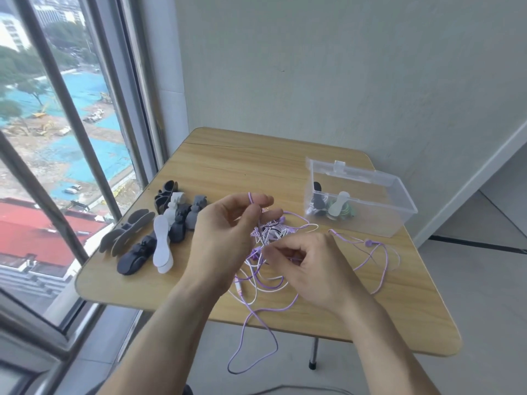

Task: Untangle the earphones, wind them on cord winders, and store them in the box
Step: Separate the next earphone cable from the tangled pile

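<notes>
A knot of purple and white earphone cords (pixel 269 233) hangs between my hands above the wooden table (pixel 222 166). My left hand (pixel 225 235) pinches a purple loop at the top of the knot. My right hand (pixel 310 266) pinches strands at the knot's lower right. Loose purple cord (pixel 376 263) trails right across the table, and a long loop (pixel 251 346) hangs over the front edge. Several grey, black and white cord winders (pixel 159 232) lie in a pile on the left. The clear plastic box (pixel 368 215) stands open at the back right, with wound earphones (pixel 330 208) inside.
A large window with metal frames (pixel 71 115) runs along the left of the table. A pale wall (pixel 342 81) stands right behind it. The table's front edge (pixel 285 329) is close to me, and one table leg (pixel 313 354) shows below.
</notes>
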`<state>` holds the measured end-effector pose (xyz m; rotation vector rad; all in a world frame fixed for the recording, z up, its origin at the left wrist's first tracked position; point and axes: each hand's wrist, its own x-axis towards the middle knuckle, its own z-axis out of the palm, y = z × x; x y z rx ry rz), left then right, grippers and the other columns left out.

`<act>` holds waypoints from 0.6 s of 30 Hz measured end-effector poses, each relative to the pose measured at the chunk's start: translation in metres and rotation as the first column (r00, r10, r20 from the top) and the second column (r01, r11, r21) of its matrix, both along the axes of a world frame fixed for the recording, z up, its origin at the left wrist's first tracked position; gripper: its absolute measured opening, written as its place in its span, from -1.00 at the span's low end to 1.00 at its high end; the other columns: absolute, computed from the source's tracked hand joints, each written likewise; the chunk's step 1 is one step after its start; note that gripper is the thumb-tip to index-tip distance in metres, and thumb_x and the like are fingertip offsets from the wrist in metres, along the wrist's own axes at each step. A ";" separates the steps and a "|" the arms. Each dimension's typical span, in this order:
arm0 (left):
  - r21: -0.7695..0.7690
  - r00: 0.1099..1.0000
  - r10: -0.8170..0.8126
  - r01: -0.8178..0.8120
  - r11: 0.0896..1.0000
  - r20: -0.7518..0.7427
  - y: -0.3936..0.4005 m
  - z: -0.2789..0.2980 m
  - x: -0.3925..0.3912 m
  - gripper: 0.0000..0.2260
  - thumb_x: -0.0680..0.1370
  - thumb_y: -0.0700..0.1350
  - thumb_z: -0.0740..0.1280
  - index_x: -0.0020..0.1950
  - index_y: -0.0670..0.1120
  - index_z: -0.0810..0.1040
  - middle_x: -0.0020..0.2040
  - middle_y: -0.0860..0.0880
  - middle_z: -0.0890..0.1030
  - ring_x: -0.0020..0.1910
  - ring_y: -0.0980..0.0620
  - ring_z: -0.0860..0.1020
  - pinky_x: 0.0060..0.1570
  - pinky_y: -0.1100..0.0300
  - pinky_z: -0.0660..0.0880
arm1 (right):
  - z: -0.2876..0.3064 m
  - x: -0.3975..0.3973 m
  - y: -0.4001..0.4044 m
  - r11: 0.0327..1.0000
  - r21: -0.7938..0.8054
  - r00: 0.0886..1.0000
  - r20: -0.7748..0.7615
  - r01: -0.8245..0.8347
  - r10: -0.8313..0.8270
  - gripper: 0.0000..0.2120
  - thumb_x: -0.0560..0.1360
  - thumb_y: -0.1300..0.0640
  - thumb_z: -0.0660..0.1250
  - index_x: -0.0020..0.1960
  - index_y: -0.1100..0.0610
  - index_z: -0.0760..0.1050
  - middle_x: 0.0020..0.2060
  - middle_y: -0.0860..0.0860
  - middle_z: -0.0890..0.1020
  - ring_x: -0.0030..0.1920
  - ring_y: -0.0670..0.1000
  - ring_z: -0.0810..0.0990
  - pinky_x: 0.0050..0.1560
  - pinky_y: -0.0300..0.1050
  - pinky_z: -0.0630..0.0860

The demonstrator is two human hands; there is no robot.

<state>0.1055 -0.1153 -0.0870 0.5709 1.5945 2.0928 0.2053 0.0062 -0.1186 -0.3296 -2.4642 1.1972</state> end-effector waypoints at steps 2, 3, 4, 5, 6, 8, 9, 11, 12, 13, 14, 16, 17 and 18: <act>-0.121 0.980 0.037 -0.061 0.991 -0.194 0.003 -0.005 -0.001 -0.78 0.64 -0.35 0.19 0.00 -0.15 0.60 -0.04 0.00 0.73 -0.06 0.12 0.71 -0.33 0.32 0.54 | 0.001 0.000 -0.002 0.999 -0.015 0.999 0.010 -0.031 0.031 -0.86 0.54 0.08 0.43 -0.13 0.09 0.71 -0.34 -0.05 0.69 -0.33 -0.07 0.63 -0.26 -0.11 0.55; -0.165 0.966 0.025 -0.070 0.984 -0.259 0.004 -0.008 -0.001 -0.77 0.63 -0.36 0.18 0.00 -0.14 0.60 -0.05 0.01 0.72 -0.08 0.16 0.70 -0.26 0.33 0.56 | 0.003 0.001 -0.003 0.999 -0.016 0.999 0.014 -0.042 0.042 -0.88 0.54 0.09 0.44 -0.14 0.09 0.71 -0.37 -0.08 0.68 -0.37 -0.12 0.61 -0.30 -0.20 0.51; -0.201 0.950 0.001 -0.067 0.977 -0.314 0.005 -0.010 -0.001 -0.75 0.63 -0.37 0.17 0.00 -0.12 0.60 -0.06 0.03 0.72 -0.08 0.20 0.70 -0.20 0.35 0.56 | 0.004 0.003 -0.002 0.999 -0.006 0.999 0.003 -0.050 0.050 -0.88 0.53 0.10 0.44 -0.15 0.09 0.70 -0.42 -0.11 0.64 -0.42 -0.13 0.55 -0.35 -0.25 0.44; -0.237 0.931 -0.027 -0.064 0.970 -0.364 0.005 -0.012 -0.002 -0.74 0.62 -0.37 0.17 0.01 -0.09 0.60 -0.05 0.04 0.71 -0.09 0.20 0.69 -0.13 0.32 0.57 | 0.007 0.004 -0.001 0.999 0.003 0.999 -0.017 -0.051 0.051 -0.87 0.53 0.12 0.44 -0.18 0.10 0.69 -0.46 -0.13 0.59 -0.45 -0.12 0.51 -0.39 -0.25 0.40; -0.267 0.913 -0.067 -0.047 0.963 -0.402 0.005 -0.014 -0.003 -0.73 0.61 -0.38 0.18 0.01 -0.08 0.60 -0.05 0.05 0.71 -0.08 0.19 0.69 -0.07 0.26 0.58 | 0.009 0.005 0.002 0.999 0.001 0.998 -0.046 -0.044 0.044 -0.86 0.53 0.15 0.43 -0.20 0.11 0.68 -0.48 -0.12 0.57 -0.45 -0.10 0.52 -0.40 -0.21 0.40; -0.344 0.867 -0.190 0.022 0.939 -0.460 0.005 -0.017 -0.005 -0.73 0.59 -0.38 0.19 0.01 -0.09 0.62 -0.09 0.05 0.71 -0.08 0.13 0.68 0.02 0.14 0.59 | 0.013 0.008 0.010 0.999 -0.032 0.994 -0.107 -0.017 0.013 -0.86 0.51 0.20 0.44 -0.23 0.10 0.69 -0.46 -0.11 0.59 -0.44 -0.06 0.55 -0.41 -0.17 0.41; -0.394 0.833 -0.276 0.077 0.916 -0.479 0.005 -0.017 -0.005 -0.73 0.59 -0.37 0.19 0.00 -0.08 0.63 -0.14 0.04 0.71 -0.10 0.10 0.67 0.02 0.13 0.57 | 0.016 0.011 0.015 0.999 -0.048 0.992 -0.126 -0.011 0.005 -0.85 0.50 0.22 0.45 -0.24 0.09 0.69 -0.44 -0.09 0.62 -0.46 -0.02 0.52 -0.43 -0.13 0.40; -0.462 0.788 -0.435 0.219 0.859 -0.436 0.004 -0.015 -0.003 -0.73 0.61 -0.35 0.17 -0.02 -0.10 0.62 -0.23 0.00 0.68 -0.18 0.04 0.63 -0.09 0.19 0.54 | 0.018 0.015 0.021 0.998 -0.060 0.990 -0.138 -0.014 0.006 -0.83 0.47 0.20 0.44 -0.28 0.06 0.69 -0.42 0.06 0.66 -0.45 0.17 0.47 -0.46 0.03 0.39; -0.469 0.790 -0.483 0.287 0.835 -0.378 0.004 -0.013 -0.002 -0.74 0.62 -0.35 0.15 -0.06 -0.13 0.60 -0.26 -0.02 0.66 -0.26 0.02 0.59 -0.20 0.27 0.49 | 0.018 0.017 0.023 0.998 -0.064 0.990 -0.144 -0.012 0.003 -0.83 0.46 0.19 0.46 -0.30 0.05 0.68 -0.43 0.10 0.66 -0.45 0.21 0.46 -0.47 0.07 0.38; -0.464 0.800 -0.512 0.342 0.817 -0.313 0.004 -0.012 -0.001 -0.74 0.63 -0.35 0.14 -0.12 -0.16 0.56 -0.28 -0.03 0.62 -0.33 0.02 0.53 -0.31 0.33 0.42 | 0.017 0.017 0.025 0.997 -0.076 0.988 -0.156 0.000 -0.012 -0.84 0.44 0.20 0.51 -0.30 0.05 0.68 -0.44 0.09 0.65 -0.46 0.19 0.46 -0.48 0.04 0.38; -0.456 0.812 -0.529 0.383 0.803 -0.249 0.005 -0.010 -0.001 -0.75 0.63 -0.35 0.14 -0.17 -0.18 0.53 -0.30 -0.04 0.58 -0.38 0.02 0.47 -0.37 0.37 0.36 | 0.017 0.018 0.026 0.996 -0.091 0.984 -0.172 0.021 -0.036 -0.86 0.40 0.19 0.58 -0.30 0.05 0.68 -0.46 0.06 0.64 -0.48 0.14 0.44 -0.48 -0.03 0.36; -0.452 0.825 -0.550 0.444 0.773 -0.129 0.004 -0.007 -0.002 -0.82 0.57 -0.27 0.19 -0.20 -0.22 0.50 -0.35 -0.06 0.48 -0.42 0.03 0.36 -0.42 0.32 0.27 | 0.017 0.018 0.027 0.987 -0.141 0.975 -0.192 0.083 -0.110 -0.81 0.27 0.09 0.66 -0.29 0.05 0.65 -0.50 0.00 0.61 -0.51 0.05 0.44 -0.49 -0.09 0.38; -0.445 0.825 -0.560 0.476 0.758 -0.071 0.003 -0.005 -0.002 -0.85 0.50 -0.22 0.21 -0.20 -0.22 0.51 -0.37 -0.06 0.42 -0.45 0.04 0.30 -0.47 0.30 0.22 | 0.017 0.019 0.028 0.979 -0.177 0.971 -0.193 0.104 -0.138 -0.75 0.21 0.03 0.67 -0.27 0.06 0.63 -0.49 0.00 0.61 -0.52 0.08 0.47 -0.51 -0.03 0.42; -0.429 0.823 -0.568 0.509 0.746 -0.013 0.001 -0.002 -0.003 -0.84 0.46 -0.18 0.21 -0.19 -0.23 0.53 -0.39 -0.06 0.36 -0.47 0.04 0.25 -0.50 0.28 0.16 | 0.018 0.019 0.030 0.970 -0.213 0.970 -0.189 0.113 -0.155 -0.71 0.19 0.00 0.67 -0.26 0.08 0.62 -0.47 0.03 0.64 -0.53 0.13 0.51 -0.53 0.06 0.47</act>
